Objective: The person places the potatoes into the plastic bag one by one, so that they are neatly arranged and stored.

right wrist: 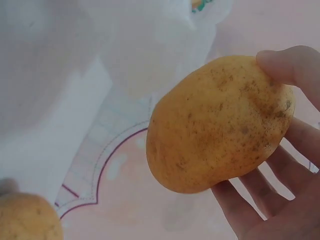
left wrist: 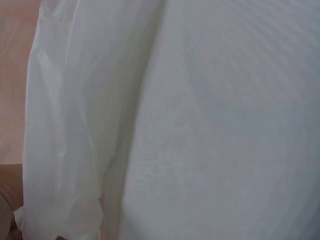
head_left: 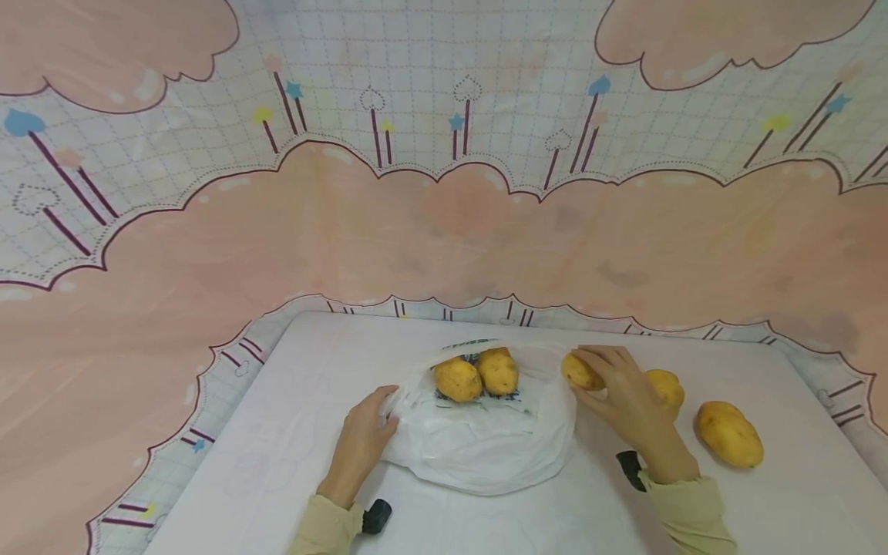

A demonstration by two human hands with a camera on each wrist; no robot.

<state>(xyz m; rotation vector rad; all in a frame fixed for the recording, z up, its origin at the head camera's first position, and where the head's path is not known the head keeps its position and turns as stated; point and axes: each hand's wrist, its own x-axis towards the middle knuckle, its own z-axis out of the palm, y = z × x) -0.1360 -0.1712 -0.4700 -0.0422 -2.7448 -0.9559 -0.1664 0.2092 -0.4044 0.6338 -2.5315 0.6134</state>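
Note:
A white plastic bag (head_left: 479, 455) lies on the table with its mouth spread, and two potatoes (head_left: 458, 379) show inside it. At the bag's left edge, my left hand (head_left: 362, 435) holds the plastic between thumb and fingers. The left wrist view is mostly filled by the white bag (left wrist: 65, 125), with a bit of the hand at its lower left. My right hand (head_left: 627, 397) grips another potato (right wrist: 220, 125) by one end, thumb on one side and fingers on the other. That potato is beside the bag's right rim in the head view.
Two more potatoes lie on the white table (head_left: 264, 462) to the right: one potato (head_left: 667, 391) partly behind my right hand, and a larger potato (head_left: 728, 434) farther right. A patterned cloth (head_left: 444, 231) with cloud shapes hangs behind the table.

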